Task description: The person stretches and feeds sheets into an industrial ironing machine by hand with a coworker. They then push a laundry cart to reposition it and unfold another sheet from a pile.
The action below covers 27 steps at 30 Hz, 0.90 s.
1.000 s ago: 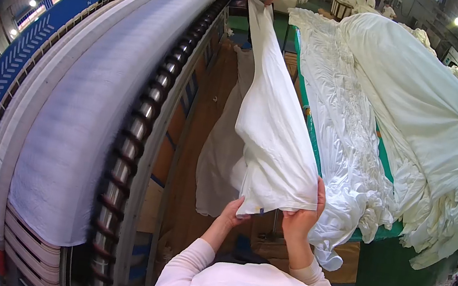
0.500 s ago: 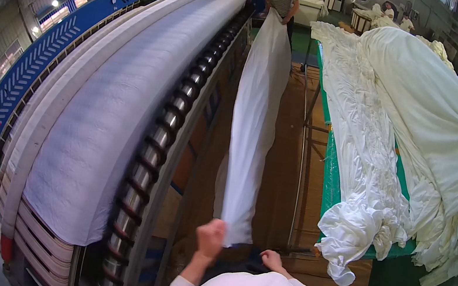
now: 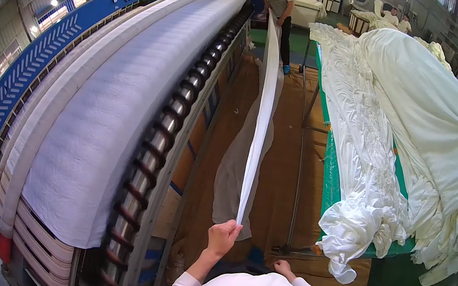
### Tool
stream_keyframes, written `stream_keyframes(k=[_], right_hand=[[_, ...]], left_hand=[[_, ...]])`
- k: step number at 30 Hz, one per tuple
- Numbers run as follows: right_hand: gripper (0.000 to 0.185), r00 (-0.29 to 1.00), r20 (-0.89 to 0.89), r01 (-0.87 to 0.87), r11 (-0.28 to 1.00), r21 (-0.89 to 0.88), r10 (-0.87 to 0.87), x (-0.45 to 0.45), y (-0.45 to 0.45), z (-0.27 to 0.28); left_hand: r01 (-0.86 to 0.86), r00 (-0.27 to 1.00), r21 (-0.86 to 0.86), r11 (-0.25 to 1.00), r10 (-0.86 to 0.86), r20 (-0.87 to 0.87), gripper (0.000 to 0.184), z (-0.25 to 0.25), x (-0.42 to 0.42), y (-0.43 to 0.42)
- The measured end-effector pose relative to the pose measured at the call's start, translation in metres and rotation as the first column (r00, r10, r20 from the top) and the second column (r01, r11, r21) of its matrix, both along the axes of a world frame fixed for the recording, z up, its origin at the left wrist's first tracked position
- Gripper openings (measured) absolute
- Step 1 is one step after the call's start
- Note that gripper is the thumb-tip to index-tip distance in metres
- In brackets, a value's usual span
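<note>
A long white sheet (image 3: 258, 141) runs lengthwise between me and a person at the far end. My left hand (image 3: 222, 237) is closed around the near end of its edge. The edge is drawn into a narrow band, and thinner cloth hangs below it toward the brown floor. At the far end, the co-worker's hands (image 3: 281, 20) are at the sheet. My right hand (image 3: 284, 268) is curled closed near my body, apart from the visible cloth. Whatever it may hold is hidden.
On the left stands a long ironing machine (image 3: 96, 117) with white cloth over its bed and a dark spiral roller (image 3: 145, 169) along its near side. To the right, heaped white linen (image 3: 424, 107) covers a green-topped table (image 3: 334, 185). More people are in the background.
The sheet has gone from a broad hanging drape to a narrow, taut band, its edge swung slightly right. My left hand has moved a little right; my right hand shifted slightly right and down.
</note>
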State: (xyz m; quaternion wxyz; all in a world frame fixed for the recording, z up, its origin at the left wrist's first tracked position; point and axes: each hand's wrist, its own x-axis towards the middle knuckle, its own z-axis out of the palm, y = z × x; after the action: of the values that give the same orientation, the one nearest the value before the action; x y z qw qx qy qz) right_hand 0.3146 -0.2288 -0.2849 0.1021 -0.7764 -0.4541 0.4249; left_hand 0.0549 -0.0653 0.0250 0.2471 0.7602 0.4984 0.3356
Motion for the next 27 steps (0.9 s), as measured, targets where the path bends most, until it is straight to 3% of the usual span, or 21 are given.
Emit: stream_keyframes(k=[3,7,10,14,16,17,20,22,27], right_hand=[[0.021,0.965,-0.089,0.239,0.966,-0.098,-0.247,0.005,-0.020,0.027],[0.019,0.878,-0.149,0.428,0.886,-0.182,-0.455,0.003,-0.022,0.040],[0.019,0.932,-0.155,0.307,0.941,-0.143,-0.328,0.006,-0.017,0.014],[0.024,0.940,-0.208,0.229,0.953,-0.199,-0.270,-0.007,0.010,0.026],[0.026,0.917,-0.286,0.226,0.952,-0.205,-0.279,-0.010,0.025,0.003],[0.027,0.837,-0.408,0.281,0.926,-0.250,-0.364,-0.014,0.032,0.003],[0.027,0.679,-0.542,0.380,0.869,-0.316,-0.495,-0.028,0.055,0.021],[0.028,0.704,-0.543,0.347,0.889,-0.297,-0.457,-0.033,0.070,0.034],[0.025,0.760,-0.543,0.273,0.933,-0.235,-0.359,-0.049,0.092,0.043]], left_hand=[[0.006,0.999,0.007,1.000,-0.006,-0.045,0.027,-0.003,-0.002,0.001],[-0.154,0.988,0.108,0.982,0.156,-0.007,0.019,0.005,-0.020,0.016],[-0.309,0.937,0.178,0.934,0.331,-0.112,0.014,0.019,-0.067,0.029],[-0.420,0.840,0.317,0.850,0.497,-0.219,0.017,0.052,-0.134,0.027],[-0.441,0.821,0.404,0.801,0.542,-0.177,0.021,0.084,-0.156,0.017],[-0.468,0.779,0.437,0.768,0.592,-0.206,0.022,0.099,-0.167,0.011],[-0.491,0.661,0.548,0.677,0.700,-0.272,0.023,0.141,-0.201,-0.004],[-0.532,0.512,0.574,0.622,0.776,-0.368,0.023,0.161,-0.235,-0.011],[-0.481,0.367,0.678,0.556,0.830,-0.420,0.021,0.201,-0.328,0.007]])
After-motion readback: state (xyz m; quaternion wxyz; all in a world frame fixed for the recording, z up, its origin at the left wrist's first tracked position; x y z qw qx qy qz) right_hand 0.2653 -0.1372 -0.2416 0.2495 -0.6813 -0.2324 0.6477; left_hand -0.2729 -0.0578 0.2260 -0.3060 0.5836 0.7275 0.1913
